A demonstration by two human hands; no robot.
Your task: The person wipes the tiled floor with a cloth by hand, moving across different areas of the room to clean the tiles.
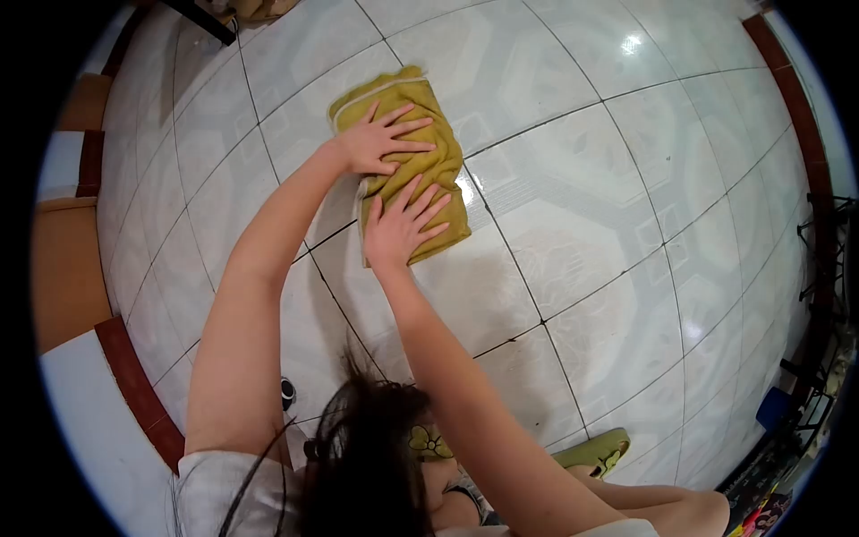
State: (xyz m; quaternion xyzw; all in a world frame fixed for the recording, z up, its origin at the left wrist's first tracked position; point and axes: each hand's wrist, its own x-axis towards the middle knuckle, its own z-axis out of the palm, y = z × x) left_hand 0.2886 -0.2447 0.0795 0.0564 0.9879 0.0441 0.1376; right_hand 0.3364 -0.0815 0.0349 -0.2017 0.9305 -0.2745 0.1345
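Note:
A yellow-green cloth (443, 170), folded and wrinkled, lies on the tiled floor (573, 206). My left hand (380, 143) presses flat on its upper part with the fingers spread. Just below it, my right hand (404, 228) rests palm down on the lower part of the cloth, its fingers also apart. The two hands are close together but do not touch. Some of the cloth is hidden under both palms.
A green slipper (613, 447) is on a foot at the bottom. Dark hair (367, 456) hangs low in view. A dark leg of furniture (201, 20) stands at the top left. Along the right edge are a black rack (828, 242) and a blue object (772, 409).

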